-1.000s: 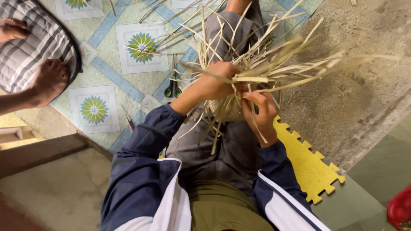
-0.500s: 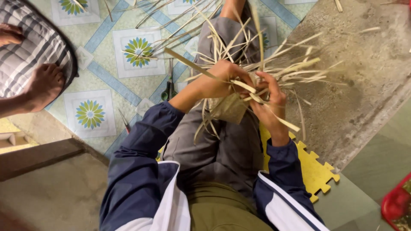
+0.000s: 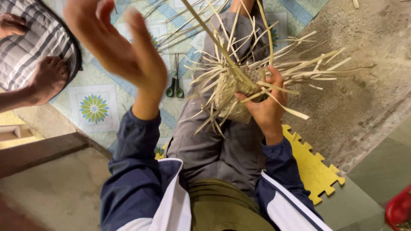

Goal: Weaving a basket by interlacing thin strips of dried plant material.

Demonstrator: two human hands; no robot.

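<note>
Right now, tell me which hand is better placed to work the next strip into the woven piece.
Probably the right hand: it grips the woven piece on the lap, fingers among the loose strips. The left hand is raised, open and empty, away from the weave.

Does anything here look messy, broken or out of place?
Nothing looks broken. The woven piece in the right hand bristles with loose strips sticking out every way, so its edge is unfinished. The left hand is raised off it, blurred. Scissors lie on the patterned floor, and stray strips lie on the concrete.
</note>
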